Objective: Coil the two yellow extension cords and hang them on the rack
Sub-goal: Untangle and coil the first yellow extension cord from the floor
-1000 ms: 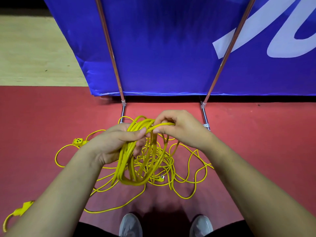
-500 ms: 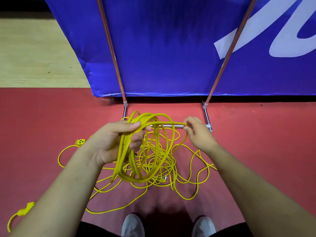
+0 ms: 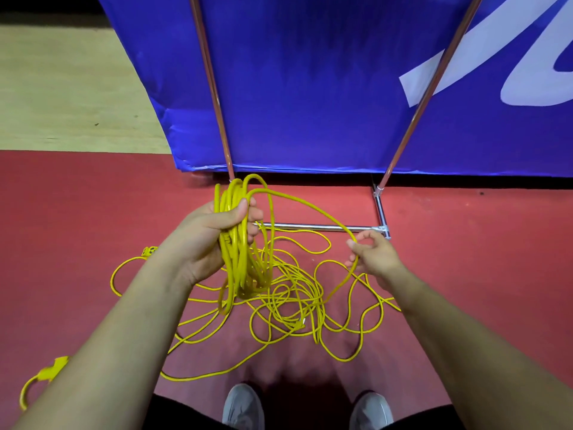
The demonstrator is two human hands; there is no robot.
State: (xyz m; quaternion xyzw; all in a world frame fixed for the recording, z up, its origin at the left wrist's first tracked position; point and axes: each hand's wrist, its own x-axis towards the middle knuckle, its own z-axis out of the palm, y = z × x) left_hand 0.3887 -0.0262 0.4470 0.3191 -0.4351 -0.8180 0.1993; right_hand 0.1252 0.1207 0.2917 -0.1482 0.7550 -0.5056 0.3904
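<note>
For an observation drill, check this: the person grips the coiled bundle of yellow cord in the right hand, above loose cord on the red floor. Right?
Wrong hand: the head view shows the left hand gripping the coiled bundle, above loose cord on the red floor.

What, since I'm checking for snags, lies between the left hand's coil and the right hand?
In the head view, one yellow strand arcs from the coil in the left hand to the right hand; below it, the rack's chrome bar.

Shiny metal rack [image 3: 322,227], matt floor [image 3: 465,243]
</note>
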